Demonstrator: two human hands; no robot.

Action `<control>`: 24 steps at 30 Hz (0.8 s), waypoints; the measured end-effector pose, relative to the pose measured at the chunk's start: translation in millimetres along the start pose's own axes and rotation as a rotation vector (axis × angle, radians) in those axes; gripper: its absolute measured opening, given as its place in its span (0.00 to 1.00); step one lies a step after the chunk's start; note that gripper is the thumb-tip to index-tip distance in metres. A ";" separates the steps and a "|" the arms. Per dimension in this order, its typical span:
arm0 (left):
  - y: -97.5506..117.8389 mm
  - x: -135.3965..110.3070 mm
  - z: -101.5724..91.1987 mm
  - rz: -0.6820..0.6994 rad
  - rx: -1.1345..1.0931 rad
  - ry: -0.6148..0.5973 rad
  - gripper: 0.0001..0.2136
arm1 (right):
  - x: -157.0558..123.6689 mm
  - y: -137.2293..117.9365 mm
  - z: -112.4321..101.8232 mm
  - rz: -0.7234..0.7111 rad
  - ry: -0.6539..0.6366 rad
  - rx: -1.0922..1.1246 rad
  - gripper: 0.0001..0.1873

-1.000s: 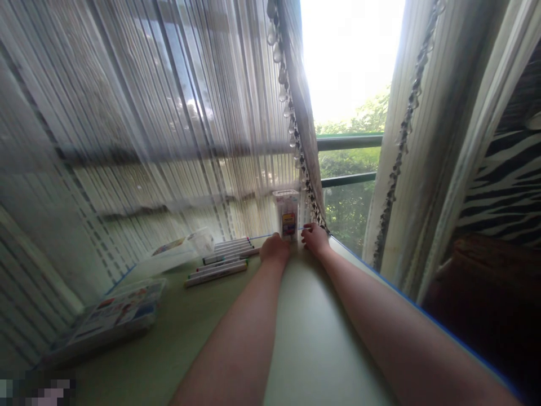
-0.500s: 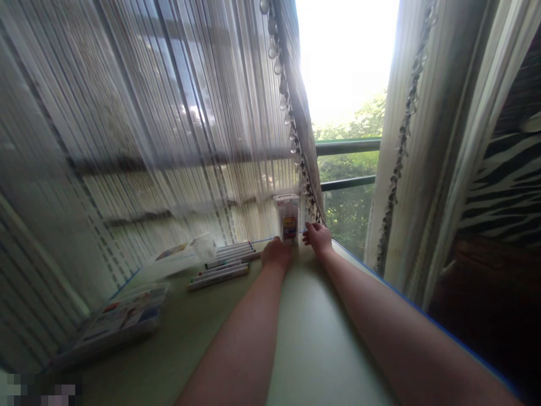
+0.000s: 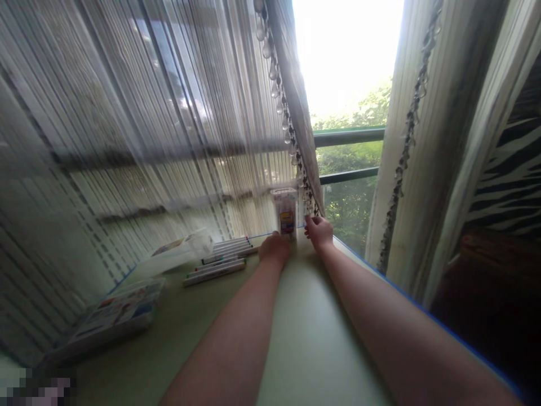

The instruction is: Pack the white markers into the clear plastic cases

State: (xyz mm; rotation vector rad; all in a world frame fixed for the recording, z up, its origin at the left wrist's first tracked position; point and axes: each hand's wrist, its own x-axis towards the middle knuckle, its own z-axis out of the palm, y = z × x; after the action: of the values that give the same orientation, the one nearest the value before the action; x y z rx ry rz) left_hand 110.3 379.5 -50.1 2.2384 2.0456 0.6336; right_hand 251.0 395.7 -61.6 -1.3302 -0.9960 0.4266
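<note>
My left hand [image 3: 274, 248] rests low over the table, fingers curled; a pale marker [image 3: 250, 251] runs out from its left side and appears to be in its grip. Just behind that hand a clear plastic box [image 3: 285, 210] with a coloured label stands upright. To the right of the box, my right hand [image 3: 319, 232] is closed with thumb and fingertips together near the beaded curtain edge; what they hold, if anything, cannot be made out. Several white markers [image 3: 215, 272] with coloured ends lie side by side on the pale table [image 3: 308, 338], left of my left hand.
A clear plastic lid or case [image 3: 180, 251] lies behind the markers. Nearer, at the left, is a flat clear case [image 3: 116, 313] with a printed cover. String curtains [image 3: 169, 113] hang along the table's far side, and blue edging [image 3: 422, 312] lines its right border.
The whole view has shifted slightly, so table and boxes sit a little higher and further left. Both hands keep nearly the same places beside the upright box.
</note>
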 end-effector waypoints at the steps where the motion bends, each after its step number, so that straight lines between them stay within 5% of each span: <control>1: 0.4 -0.2 0.3 0.006 0.014 0.001 0.15 | 0.1 -0.8 -0.2 -0.005 0.005 -0.020 0.15; 16: 4.6 -17.7 -4.0 0.073 0.132 0.110 0.15 | 1.8 10.3 4.1 0.030 -0.141 -0.136 0.10; 20: 5.9 -33.6 -9.7 0.225 0.190 0.157 0.14 | 1.0 6.9 0.8 0.006 -0.145 -0.216 0.10; 24: 0.1 -48.3 -20.9 0.478 0.334 0.060 0.13 | 0.6 3.9 -3.4 -0.048 -0.137 -0.336 0.12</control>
State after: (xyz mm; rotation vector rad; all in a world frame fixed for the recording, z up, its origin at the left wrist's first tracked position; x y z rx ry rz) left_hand 101.4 328.1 -43.9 2.9758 1.7486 0.4005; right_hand 255.1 395.0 -64.7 -1.5893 -1.2515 0.3261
